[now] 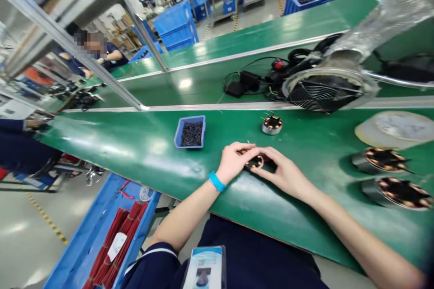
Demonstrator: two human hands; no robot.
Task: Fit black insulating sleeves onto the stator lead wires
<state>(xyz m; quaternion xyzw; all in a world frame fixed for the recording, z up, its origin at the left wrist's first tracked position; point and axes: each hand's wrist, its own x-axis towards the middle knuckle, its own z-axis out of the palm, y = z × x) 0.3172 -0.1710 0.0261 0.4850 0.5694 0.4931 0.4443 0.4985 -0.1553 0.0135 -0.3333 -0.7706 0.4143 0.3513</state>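
Note:
In the head view my left hand (pixel 234 159), with a blue band at its wrist, and my right hand (pixel 286 172) are closed round a small motor stator (pixel 257 162) at the near side of the green bench. The stator is a ring with copper windings and a dark centre. My fingers cover much of it. A second stator (pixel 271 124) stands just beyond my hands, thin wires sticking up from it. To the left sits a small blue tray (pixel 176 137) full of short black pieces.
Stacked stators (pixel 379 160) and a translucent tub (pixel 369 131) stand at the right. Behind them are a round fan (pixel 318 95) with a foil duct (pixel 393 13) and black cables. A blue crate (pixel 81 230) with red wire bundles lies lower left. Co-workers sit at the left.

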